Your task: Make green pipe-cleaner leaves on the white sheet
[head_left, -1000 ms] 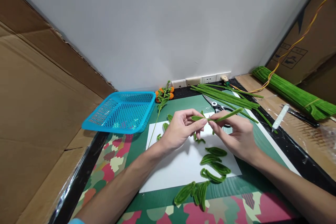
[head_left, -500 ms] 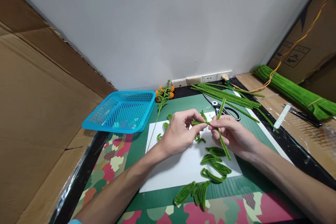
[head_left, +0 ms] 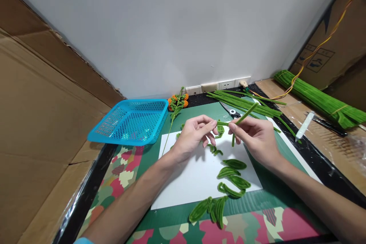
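Observation:
Between my two hands stretches a fuzzy green pipe cleaner [head_left: 248, 113], bent, with one end sticking up to the right and a short tip hanging below. My left hand [head_left: 194, 133] pinches its left part between thumb and forefinger, the other fingers loosely curled. Thumb and fingers of my right hand [head_left: 259, 137] close on it near the bend. Below the hands, a white sheet [head_left: 185, 179] bears several leaf shapes [head_left: 234, 164] of looped green pipe cleaner and small curled green pieces [head_left: 214, 149]. More leaf shapes [head_left: 220, 209] lie at the sheet's front edge.
A blue perforated basket [head_left: 126, 141] stands at left, beside an orange-flowered green stem [head_left: 177, 105]. Loose pipe cleaners [head_left: 243, 103] partly cover scissors [head_left: 228, 109] at the back. At right are a thick green bundle [head_left: 320, 97], a white flat tool [head_left: 304, 126] and a cable [head_left: 328, 40].
My right hand has turned and shifted slightly right, and the pipe cleaner's upper end now leans further right. A gap has opened between my two hands' fingertips.

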Tool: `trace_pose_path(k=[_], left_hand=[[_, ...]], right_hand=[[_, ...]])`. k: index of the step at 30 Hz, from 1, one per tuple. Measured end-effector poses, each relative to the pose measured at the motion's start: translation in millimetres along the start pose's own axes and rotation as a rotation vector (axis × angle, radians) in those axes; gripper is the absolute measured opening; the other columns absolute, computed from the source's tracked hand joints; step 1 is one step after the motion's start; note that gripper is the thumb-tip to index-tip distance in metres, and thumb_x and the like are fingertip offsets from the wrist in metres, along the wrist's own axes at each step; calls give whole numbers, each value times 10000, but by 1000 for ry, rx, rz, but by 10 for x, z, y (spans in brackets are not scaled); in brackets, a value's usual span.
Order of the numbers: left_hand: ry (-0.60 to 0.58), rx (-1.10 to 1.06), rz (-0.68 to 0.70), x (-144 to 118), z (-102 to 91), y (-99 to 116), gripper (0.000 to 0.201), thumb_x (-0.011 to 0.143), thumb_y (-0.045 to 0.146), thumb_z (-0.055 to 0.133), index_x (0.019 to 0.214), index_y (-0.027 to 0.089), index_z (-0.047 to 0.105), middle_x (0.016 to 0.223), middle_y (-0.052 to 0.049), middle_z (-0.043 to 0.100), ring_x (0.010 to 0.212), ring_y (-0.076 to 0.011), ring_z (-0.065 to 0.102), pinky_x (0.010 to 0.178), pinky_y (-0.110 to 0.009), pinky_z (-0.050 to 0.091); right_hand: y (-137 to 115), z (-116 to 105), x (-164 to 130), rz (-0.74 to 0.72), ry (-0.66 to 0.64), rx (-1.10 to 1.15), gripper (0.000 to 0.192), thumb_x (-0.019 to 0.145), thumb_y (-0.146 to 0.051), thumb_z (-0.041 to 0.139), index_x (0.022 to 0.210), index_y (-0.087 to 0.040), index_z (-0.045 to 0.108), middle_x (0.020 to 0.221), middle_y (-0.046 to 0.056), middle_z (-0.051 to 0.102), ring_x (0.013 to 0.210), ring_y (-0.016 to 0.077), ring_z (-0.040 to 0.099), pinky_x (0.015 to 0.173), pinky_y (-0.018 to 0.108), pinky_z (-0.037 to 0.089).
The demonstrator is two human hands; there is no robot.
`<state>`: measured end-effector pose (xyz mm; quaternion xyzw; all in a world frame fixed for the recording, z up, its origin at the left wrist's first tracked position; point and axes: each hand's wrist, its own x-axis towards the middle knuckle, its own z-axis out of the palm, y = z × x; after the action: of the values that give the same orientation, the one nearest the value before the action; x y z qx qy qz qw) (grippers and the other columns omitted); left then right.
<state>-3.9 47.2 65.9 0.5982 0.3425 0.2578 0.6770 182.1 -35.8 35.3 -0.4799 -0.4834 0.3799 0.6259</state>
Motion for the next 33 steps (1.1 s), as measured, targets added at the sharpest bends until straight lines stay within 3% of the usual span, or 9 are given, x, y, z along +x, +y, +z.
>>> trace_pose_path(k=[5,10,12,14,16,19,21,27,33], left_hand=[[-4,275,150,-42,-20,22,257,941,374,714,862,173,574,759,-30,718,606,-146,699,535,-226,464],[142,1021,716,-105,-127,32,161,959,174,586,819,186,666,762,-43,749,646,-150,653,620,-282,433],[144,1153,822,-122,-156,38,190,965,177,580,810,191,689,763,-50,756,660,-159,654,626,-295,420],[183,1136,782,-127,-157,59,187,978,213,598,826,196,705,776,-56,760,693,-169,669,641,-300,437],[196,973,627,-118,-137,98,169,989,276,627,864,194,707,787,-57,757,708,-172,681,652,-294,471],[44,541,326,-82,-111,164,240,994,387,654,888,173,671,796,-51,742,671,-154,685,622,-266,516],[-39,338,213,-54,-108,188,285,976,424,684,876,160,643,803,-49,733,629,-134,676,586,-244,518],[-62,189,169,-34,-106,163,284,963,428,706,928,168,599,829,-38,716,574,-110,664,492,-205,422],[-15,350,243,-73,-78,142,232,999,404,659,990,173,654,784,-7,673,654,-119,652,595,-216,483]], right_hand=[[11,-15,15,165,-61,217,342,873,-403,834,660,-164,716,620,23,687,462,99,551,448,224,432],[-32,17,35,536,-146,478,306,782,-380,895,710,-119,754,539,-15,630,341,6,350,368,177,223],[-54,24,35,598,-184,528,305,774,-380,896,725,-110,764,529,-24,621,325,-11,299,370,181,194],[-76,19,35,586,-199,533,300,784,-377,891,722,-112,764,557,-14,646,331,-9,312,376,187,207],[-93,2,40,520,-185,503,296,809,-372,880,712,-121,757,604,4,682,354,2,352,390,193,237],[-99,-33,57,412,-158,424,316,835,-376,868,673,-143,728,645,20,704,409,35,399,404,206,267],[-91,-48,67,372,-161,380,339,837,-382,868,645,-153,706,634,23,699,430,51,404,403,212,271],[-84,-47,76,385,-193,427,342,836,-373,870,648,-147,695,646,26,709,413,34,412,411,204,274],[-36,-59,86,366,-172,409,328,839,-375,866,662,-150,706,632,14,696,420,43,425,412,208,283]])
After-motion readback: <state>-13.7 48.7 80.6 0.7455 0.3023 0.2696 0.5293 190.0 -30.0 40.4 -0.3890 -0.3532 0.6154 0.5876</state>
